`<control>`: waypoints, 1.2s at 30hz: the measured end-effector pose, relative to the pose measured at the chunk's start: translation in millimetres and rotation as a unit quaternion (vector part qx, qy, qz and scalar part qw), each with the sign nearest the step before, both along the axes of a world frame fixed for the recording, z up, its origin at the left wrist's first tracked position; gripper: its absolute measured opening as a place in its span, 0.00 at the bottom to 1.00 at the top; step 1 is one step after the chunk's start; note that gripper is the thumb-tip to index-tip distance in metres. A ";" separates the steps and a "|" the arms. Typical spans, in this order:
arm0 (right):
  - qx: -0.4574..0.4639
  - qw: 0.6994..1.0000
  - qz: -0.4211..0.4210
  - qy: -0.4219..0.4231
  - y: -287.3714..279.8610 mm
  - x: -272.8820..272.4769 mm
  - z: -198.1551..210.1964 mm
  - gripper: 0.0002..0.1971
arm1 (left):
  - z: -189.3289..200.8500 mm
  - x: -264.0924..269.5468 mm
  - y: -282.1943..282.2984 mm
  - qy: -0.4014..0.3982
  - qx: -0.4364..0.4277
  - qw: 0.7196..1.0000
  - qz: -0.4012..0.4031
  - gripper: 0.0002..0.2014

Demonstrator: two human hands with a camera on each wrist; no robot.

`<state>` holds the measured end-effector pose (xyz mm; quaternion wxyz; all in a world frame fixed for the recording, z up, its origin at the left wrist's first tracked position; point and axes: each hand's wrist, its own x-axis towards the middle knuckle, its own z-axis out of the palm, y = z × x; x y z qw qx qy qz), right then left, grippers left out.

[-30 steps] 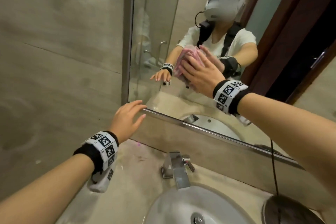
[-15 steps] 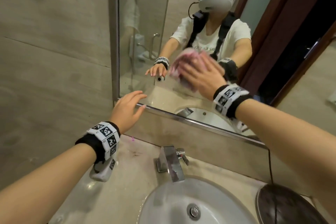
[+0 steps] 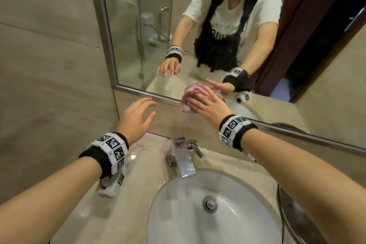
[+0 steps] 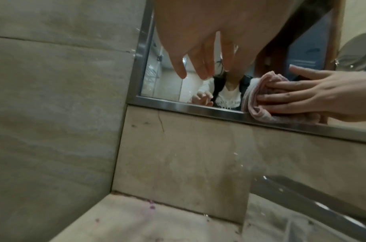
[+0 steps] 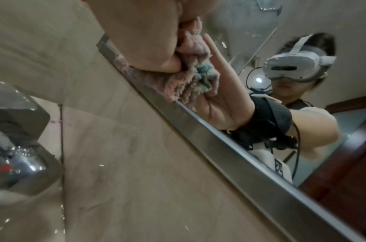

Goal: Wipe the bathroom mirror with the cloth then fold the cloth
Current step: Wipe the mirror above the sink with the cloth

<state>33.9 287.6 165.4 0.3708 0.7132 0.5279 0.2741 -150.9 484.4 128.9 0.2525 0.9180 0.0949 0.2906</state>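
The mirror [image 3: 198, 25] has a metal frame and hangs above the counter. A bunched pink cloth [image 3: 187, 101] lies on the mirror's bottom frame, half on the glass. My right hand [image 3: 206, 107] lies over the cloth with its fingers spread across it. In the right wrist view the thumb [image 5: 163, 63] digs into the cloth [image 5: 184, 85] and pinches it. My left hand [image 3: 141, 112] is open with fingers spread, just below the mirror's lower left corner and left of the cloth. The left wrist view shows its fingers [image 4: 198, 65] before the glass, and the cloth [image 4: 258, 98] under my right hand [image 4: 302, 98].
A chrome faucet [image 3: 183, 156] stands under the hands, behind a white sink basin [image 3: 178, 214] set in the stone counter [image 3: 138, 174]. A dark round object [image 3: 297, 224] with a cable sits at the right. A tiled wall [image 3: 49, 65] closes the left side.
My right hand has slid the cloth down the glass from mid-height to the bottom frame. The view has tilted down toward the sink. My left hand stays near the lower left corner.
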 end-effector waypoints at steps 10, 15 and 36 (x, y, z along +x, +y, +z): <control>0.208 0.966 -0.133 0.074 -190.9 31.0 -22.7 0.29 | -0.5 60.2 -111.9 0.026 -0.001 0.993 -0.111 0.16; 0.336 0.868 -0.331 0.155 -272.8 30.2 -28.0 0.30 | 7.9 100.8 -195.3 0.013 0.039 0.980 -0.194 0.23; 0.537 0.728 -0.414 0.107 -429.2 91.6 69.0 0.36 | 89.8 203.5 -369.3 -0.143 0.247 0.935 -0.209 0.27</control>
